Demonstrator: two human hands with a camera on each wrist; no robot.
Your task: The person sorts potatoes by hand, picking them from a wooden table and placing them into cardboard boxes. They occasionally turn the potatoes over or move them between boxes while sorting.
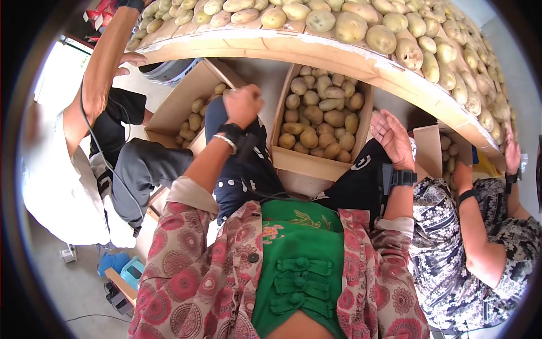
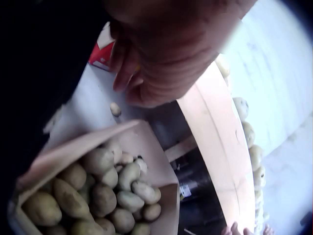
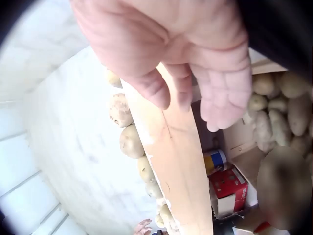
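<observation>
My left hand (image 1: pixel 243 105) is raised with bent fingers at the upper left corner of the central cardboard box (image 1: pixel 307 163), which is full of potatoes (image 1: pixel 314 114). Seen from the left wrist, the hand (image 2: pixel 161 58) has curled fingers; whether anything is inside them cannot be told. Right of that box, my right hand (image 1: pixel 393 138) is held up, palm showing and fingers extended, holding nothing. In the right wrist view the hand (image 3: pixel 181 63) hangs in front of the wooden board edge, and a large blurred potato (image 3: pixel 283 188) shows below it, apart from the fingers.
A wooden surface (image 1: pixel 254 42) with a raised edge carries many potatoes (image 1: pixel 350 27) across the top. Another potato box (image 1: pixel 178 110) stands left, and a third (image 1: pixel 427 151) right. One person in white (image 1: pixel 62 192) sits left, another in patterned clothes (image 1: pixel 446 248) right.
</observation>
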